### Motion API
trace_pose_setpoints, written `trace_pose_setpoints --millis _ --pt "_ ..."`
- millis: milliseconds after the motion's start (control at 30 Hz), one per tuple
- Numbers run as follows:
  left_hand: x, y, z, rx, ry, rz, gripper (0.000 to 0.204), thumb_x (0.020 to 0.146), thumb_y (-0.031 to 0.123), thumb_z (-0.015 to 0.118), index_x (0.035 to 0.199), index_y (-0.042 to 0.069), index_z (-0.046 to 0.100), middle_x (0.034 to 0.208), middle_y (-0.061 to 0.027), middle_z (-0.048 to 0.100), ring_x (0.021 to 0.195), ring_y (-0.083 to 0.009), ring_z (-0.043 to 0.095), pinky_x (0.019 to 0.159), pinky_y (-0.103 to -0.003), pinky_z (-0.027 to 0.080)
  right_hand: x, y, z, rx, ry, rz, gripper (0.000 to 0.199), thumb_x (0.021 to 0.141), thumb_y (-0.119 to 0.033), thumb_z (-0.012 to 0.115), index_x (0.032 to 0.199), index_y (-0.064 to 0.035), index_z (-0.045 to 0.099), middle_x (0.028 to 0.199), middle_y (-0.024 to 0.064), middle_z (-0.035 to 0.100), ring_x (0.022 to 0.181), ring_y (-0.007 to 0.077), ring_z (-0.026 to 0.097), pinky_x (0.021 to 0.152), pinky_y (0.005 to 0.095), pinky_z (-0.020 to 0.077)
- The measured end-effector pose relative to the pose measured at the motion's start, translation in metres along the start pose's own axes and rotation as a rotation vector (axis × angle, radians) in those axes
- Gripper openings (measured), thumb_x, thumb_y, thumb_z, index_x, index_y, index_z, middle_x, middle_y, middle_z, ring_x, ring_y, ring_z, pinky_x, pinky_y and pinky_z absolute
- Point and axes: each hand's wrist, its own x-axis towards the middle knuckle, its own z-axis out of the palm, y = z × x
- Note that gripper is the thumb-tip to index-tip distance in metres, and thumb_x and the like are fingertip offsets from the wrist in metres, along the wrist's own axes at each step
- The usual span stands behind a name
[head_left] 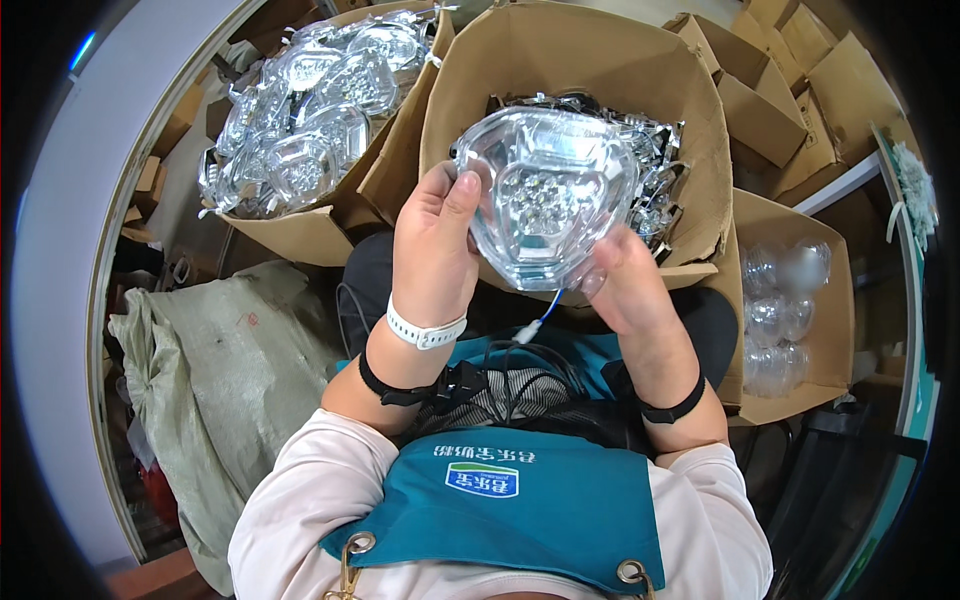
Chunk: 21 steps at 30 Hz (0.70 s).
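A clear-covered lamp unit with a silvery inside and a cluster of small round lights is raised in front of me. My left hand grips its left edge, thumb on the front face. At the lower right edge, my right hand holds it too, with the fingers partly hidden behind. From its underside hangs a blue wire ending in a pale connector. Behind the lamp stands an open cardboard box holding many shiny metallic parts.
Another carton at the upper left is heaped with similar clear lamps. Clear rounded covers sit stacked in a box at the right. A pale woven sack slumps at my left. More cardboard boxes crowd the upper right.
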Motion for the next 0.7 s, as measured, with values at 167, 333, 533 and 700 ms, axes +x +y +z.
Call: trace_pose_setpoints --millis 167,333,533,700 --pt "-0.011 0.005 -0.003 0.531 -0.181 0.033 0.036 0.088 0.001 0.046 0.123 -0.006 0.050 0.103 -0.0079 0.063 0.086 -0.0127 0.061 0.080 -0.026 0.049 0.000 -0.011 0.002 0.115 0.010 -0.009 0.071 0.089 -0.044 0.065 0.135 0.0037 0.040 0.130 0.0137 0.055 0.118 0.0238 0.056 0.101 0.0385 0.0454" --pt "-0.016 0.012 0.001 0.516 -0.232 -0.076 0.031 0.089 -0.001 0.046 0.119 -0.007 0.055 0.098 -0.0071 0.066 0.079 -0.0106 0.063 0.072 -0.024 0.052 0.000 -0.011 0.003 0.057 0.034 -0.049 0.073 0.090 -0.048 0.062 0.136 0.0043 0.039 0.130 0.0137 0.054 0.117 0.0239 0.056 0.100 0.0389 0.0465" --pt "-0.009 0.005 -0.001 0.611 -0.240 -0.112 0.029 0.092 -0.001 0.046 0.119 -0.008 0.054 0.100 -0.0085 0.066 0.088 -0.0137 0.065 0.077 -0.026 0.053 0.000 -0.008 -0.004 0.075 0.042 -0.062 0.071 0.088 -0.042 0.067 0.135 0.0046 0.040 0.130 0.0125 0.055 0.119 0.0224 0.055 0.101 0.0367 0.0441" --pt "-0.014 0.004 0.008 0.403 -0.188 -0.027 0.027 0.088 0.018 0.068 0.105 -0.002 0.060 0.089 -0.0067 0.067 0.075 -0.0103 0.062 0.068 -0.026 0.051 0.000 -0.009 -0.005 0.074 0.033 -0.074 0.071 0.088 -0.041 0.067 0.135 0.0051 0.039 0.130 0.0130 0.055 0.118 0.0224 0.056 0.100 0.0360 0.0448"
